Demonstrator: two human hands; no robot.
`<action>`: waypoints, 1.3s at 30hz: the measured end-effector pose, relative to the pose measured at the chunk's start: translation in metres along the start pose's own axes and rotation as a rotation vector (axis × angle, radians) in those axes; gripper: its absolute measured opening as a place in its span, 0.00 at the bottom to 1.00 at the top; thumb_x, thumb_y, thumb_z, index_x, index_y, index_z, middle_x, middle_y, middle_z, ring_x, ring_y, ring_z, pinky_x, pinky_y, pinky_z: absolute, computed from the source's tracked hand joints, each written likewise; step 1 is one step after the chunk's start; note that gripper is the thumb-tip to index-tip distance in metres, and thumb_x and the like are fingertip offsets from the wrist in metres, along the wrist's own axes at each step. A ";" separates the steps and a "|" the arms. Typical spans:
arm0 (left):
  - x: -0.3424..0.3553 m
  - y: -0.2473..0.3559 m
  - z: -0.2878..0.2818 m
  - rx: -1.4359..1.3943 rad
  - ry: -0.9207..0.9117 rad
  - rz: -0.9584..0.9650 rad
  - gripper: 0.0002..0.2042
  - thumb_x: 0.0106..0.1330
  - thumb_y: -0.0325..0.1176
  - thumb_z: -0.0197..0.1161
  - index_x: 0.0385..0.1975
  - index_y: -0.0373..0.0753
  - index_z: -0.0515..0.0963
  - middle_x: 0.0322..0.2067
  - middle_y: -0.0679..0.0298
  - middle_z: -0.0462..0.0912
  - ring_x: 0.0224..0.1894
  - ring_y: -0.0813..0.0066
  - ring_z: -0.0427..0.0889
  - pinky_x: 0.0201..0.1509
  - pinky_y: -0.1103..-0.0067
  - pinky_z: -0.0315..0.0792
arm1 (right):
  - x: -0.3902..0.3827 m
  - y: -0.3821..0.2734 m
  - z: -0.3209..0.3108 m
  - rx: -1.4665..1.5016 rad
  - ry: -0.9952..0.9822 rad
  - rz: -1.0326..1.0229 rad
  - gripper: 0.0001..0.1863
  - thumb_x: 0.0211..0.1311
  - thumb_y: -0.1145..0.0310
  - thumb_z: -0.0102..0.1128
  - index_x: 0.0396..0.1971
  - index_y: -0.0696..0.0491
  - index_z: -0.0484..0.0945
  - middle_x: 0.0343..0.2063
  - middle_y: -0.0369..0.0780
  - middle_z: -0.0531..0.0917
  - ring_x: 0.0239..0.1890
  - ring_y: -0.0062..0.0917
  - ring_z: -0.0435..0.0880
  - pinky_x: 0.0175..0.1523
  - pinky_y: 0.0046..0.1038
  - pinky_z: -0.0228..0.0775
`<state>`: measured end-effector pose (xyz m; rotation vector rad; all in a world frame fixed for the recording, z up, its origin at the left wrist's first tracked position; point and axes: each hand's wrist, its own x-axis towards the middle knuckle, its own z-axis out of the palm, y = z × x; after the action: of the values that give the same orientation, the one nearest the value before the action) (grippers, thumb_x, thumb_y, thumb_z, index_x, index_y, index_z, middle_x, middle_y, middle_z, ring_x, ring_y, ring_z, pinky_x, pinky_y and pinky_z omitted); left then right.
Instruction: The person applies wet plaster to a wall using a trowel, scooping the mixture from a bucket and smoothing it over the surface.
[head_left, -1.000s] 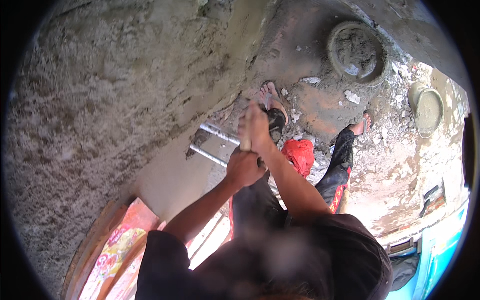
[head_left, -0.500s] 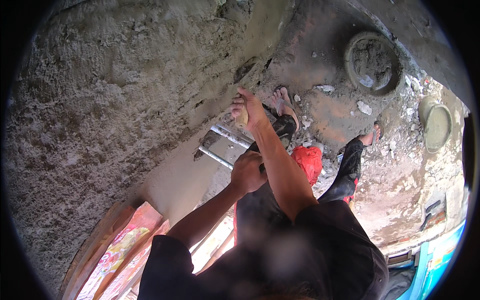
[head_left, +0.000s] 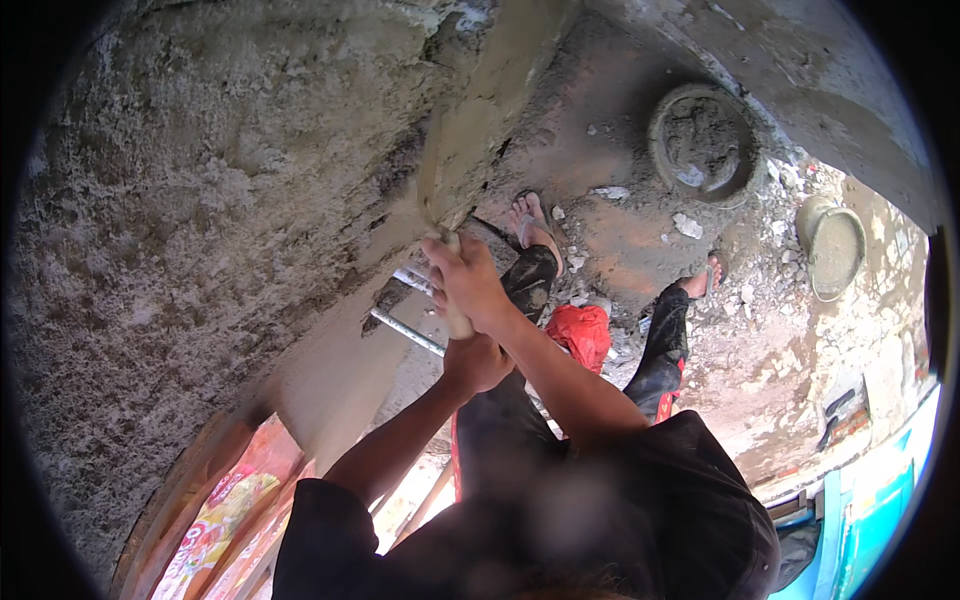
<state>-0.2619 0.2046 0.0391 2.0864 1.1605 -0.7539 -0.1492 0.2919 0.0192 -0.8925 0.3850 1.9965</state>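
The right hand (head_left: 468,282), clamped on a trowel (head_left: 459,320), neared the left hand (head_left: 479,361) (hold unclear), seemingly mid-stroke along the left wall (head_left: 230,210).

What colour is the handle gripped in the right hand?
Pale tan; the handle in the right hand shows best in the head view.

The right hand (head_left: 467,283) of the person is closed around a pale handle (head_left: 459,322), near the rough grey wall (head_left: 200,220). The left hand (head_left: 475,362) is just beside the lower end of this handle; whether it touches, I cannot tell. Two metal bars (head_left: 405,330) extend at the left of the hands. A red bag (head_left: 580,335) lies between the legs. Farther on the floor (head_left: 640,240) are a round basin (head_left: 657,150) containing grey mortar and a bucket (head_left: 811,222).
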 end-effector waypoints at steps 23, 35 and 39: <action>0.013 0.008 -0.008 -0.127 0.107 -0.010 0.10 0.55 0.37 0.70 0.21 0.41 0.76 0.30 0.64 0.82 0.41 0.62 0.80 0.44 0.68 0.74 | 0.011 -0.135 -0.426 -1.458 0.999 -0.216 0.17 0.68 0.57 0.50 0.39 0.58 0.77 0.27 0.52 0.83 0.33 0.44 0.85 0.37 0.43 0.75; 0.001 0.014 0.003 -0.128 0.063 -0.063 0.09 0.48 0.28 0.69 0.31 0.37 0.81 0.39 0.61 0.85 0.48 0.63 0.81 0.52 0.69 0.75 | 0.047 -0.076 -0.330 -0.456 0.731 -0.633 0.13 0.62 0.63 0.58 0.26 0.59 0.76 0.16 0.39 0.77 0.15 0.24 0.76 0.22 0.29 0.68; 0.001 0.018 -0.001 -0.106 0.028 -0.036 0.10 0.48 0.30 0.69 0.31 0.37 0.81 0.39 0.61 0.85 0.48 0.62 0.81 0.52 0.69 0.75 | 0.040 -0.058 -0.346 -0.338 0.650 -0.524 0.10 0.61 0.66 0.58 0.24 0.55 0.73 0.15 0.33 0.72 0.14 0.16 0.70 0.18 0.23 0.62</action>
<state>-0.2456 0.1983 0.0435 1.9986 1.2294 -0.6672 0.0379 0.1502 -0.2450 -1.6694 0.1368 1.2709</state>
